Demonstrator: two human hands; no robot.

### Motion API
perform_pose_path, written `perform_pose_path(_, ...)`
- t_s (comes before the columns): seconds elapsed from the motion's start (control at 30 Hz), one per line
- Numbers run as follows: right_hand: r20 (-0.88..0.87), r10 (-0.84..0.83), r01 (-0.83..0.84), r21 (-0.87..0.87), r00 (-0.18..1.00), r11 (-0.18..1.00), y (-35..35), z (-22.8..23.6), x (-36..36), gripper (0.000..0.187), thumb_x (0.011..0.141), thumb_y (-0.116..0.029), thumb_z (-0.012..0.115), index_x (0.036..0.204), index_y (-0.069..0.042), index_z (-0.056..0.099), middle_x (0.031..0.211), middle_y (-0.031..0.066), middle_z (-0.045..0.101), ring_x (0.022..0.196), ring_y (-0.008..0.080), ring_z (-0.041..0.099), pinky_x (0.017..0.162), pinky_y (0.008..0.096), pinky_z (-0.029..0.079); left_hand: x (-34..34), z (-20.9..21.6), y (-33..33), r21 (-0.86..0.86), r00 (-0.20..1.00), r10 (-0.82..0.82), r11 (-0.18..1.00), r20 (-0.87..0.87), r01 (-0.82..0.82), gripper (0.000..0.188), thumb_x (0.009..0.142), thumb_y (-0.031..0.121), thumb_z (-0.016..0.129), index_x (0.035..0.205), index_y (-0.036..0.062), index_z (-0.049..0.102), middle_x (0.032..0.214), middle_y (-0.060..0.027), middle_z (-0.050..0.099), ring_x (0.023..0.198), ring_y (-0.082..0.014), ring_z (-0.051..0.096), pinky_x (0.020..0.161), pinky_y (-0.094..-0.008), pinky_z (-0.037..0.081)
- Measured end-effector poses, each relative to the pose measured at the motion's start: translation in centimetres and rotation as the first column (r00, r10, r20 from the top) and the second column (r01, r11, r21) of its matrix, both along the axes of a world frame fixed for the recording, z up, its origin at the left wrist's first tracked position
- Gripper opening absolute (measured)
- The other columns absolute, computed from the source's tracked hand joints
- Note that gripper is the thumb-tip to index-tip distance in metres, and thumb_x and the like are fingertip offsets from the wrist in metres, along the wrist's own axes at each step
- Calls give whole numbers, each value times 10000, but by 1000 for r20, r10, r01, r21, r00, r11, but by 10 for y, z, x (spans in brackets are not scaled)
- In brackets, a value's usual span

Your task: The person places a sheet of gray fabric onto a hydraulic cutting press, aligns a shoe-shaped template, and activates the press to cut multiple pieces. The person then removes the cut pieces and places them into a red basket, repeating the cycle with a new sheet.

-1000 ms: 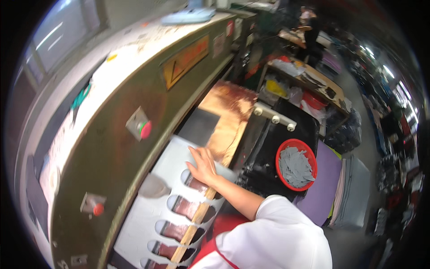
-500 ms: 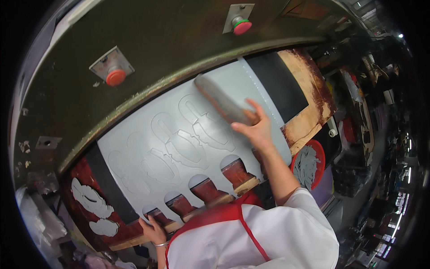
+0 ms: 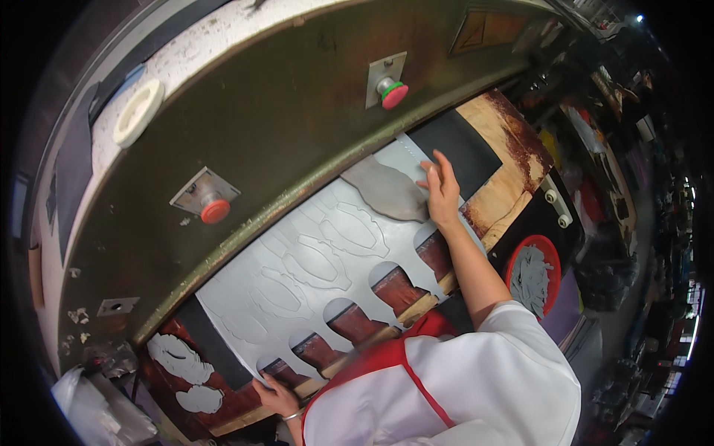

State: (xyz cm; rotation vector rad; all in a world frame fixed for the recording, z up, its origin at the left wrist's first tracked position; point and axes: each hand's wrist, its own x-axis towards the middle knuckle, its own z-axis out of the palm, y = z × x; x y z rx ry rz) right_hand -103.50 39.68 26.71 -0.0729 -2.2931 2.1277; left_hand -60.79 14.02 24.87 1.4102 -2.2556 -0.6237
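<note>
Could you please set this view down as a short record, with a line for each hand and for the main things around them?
Left hand: at the near left corner of the grey sheet
Right hand: open, beside the right end of the darker grey piece; contact unclear
Sheet surface: curved outlines, with rounded cutouts along the near edge
Left of sheet: pale grey cut pieces
Right of sheet: red basin holding grey scraps
Beyond sheet: dark green panel with round buttons

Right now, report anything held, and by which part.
Left hand at near-left corner of grey sheet, right hand beside cutting die; whether either grips is unclear.
</note>
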Motion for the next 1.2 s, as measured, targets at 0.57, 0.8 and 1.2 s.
perform_pose_path(0.57,-767,180,304,443,616,844,36,45,40,897,796,-411,675,1430,-4,188,1456,311,123,1322,484,197,1068,532,218,10,-16,13,-55,987,161,985,-14,-162,347,950,318,500,1019,-8,597,682,-127,591,581,-204,523,569,-359,417)
perform_pose_path(0.8,-76,33,-1,391,997,920,97,-33,48,374,841,-340,644,1009,-6,657,819,170,679,778,336,664,709,413,510,8,-18,11,-129,988,58,989,-141,-77,317,919,298,539,956,-10,608,641,-126,582,560,-220,537,547,-371,415)
perform_pose_path(1.2,-293,-67,231,571,954,788,160,-1,150,281,833,-316,613,735,-54,626,740,200,622,721,373,623,614,447,489,92,-45,62,-259,887,-332,931,-320,255,257,980,193,405,935,-31,522,842,-175,627,758,-273,588,708,-372,454)
